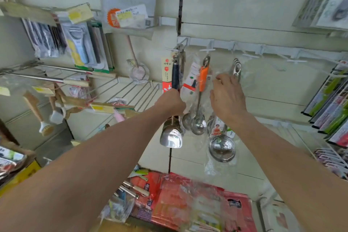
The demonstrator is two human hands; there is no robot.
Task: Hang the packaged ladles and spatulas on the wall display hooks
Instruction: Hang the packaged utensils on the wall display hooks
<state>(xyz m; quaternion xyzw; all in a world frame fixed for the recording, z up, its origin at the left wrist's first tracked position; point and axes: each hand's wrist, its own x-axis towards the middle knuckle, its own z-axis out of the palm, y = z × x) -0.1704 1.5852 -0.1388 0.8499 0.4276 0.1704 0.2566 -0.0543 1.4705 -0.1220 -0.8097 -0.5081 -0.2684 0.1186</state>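
In the head view, your left hand (170, 104) is fisted round the blue-handled spatula (175, 76), whose top sits right at the leftmost hook (176, 49), so you look to be mid-hanging. Your right hand (227, 98) lies loosely spread on the bagged ladle (222, 148) two hooks over; I cannot tell if it pinches the bag. Next, seat the spatula's hole fully on the hook before you let go.

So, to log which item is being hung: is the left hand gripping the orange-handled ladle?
No, the left hand grips the blue-handled spatula; the orange-handled ladle hangs beside it.
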